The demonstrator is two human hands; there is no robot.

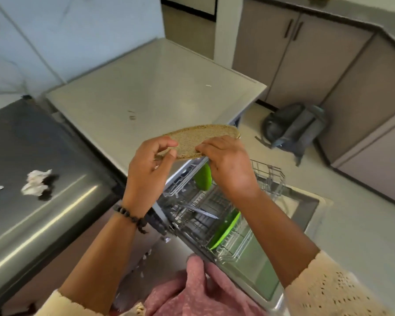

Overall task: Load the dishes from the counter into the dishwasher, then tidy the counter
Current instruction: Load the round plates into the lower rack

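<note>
Holding the speckled tan plate (198,139) in the air with both hands, over the front edge of the pale worktop (151,87) and just above the open dishwasher (301,201). Left hand (146,169) pinches the near-left rim, thumb and fingertips curled on it; right hand (228,163) grips the near-right rim, fingers curled over the top. Plate is roughly flat, tilted slightly away from me. Lower rack (228,226) is pulled out over the door and already has a green plate (226,229) standing on edge in the tines; another green dish (203,176) sits higher up, behind my right hand, exact seat hidden. Step in hand, as I read it: get this plate into the lower rack. To do it well: rotate it to vertical first, rim down, parallel to the green plate, then lower it into a free slot beside that one without knocking it. Probably best to let one hand go once it is on edge, since two hands will foul the rack wires. It looks like glazed stoneware, so heavy and chip-prone; set it down, no dropping. Still to tidy after: crumpled paper (35,182) and scraps on the steel worktop (32,213) to my left, small crumbs on the pale one.
</note>
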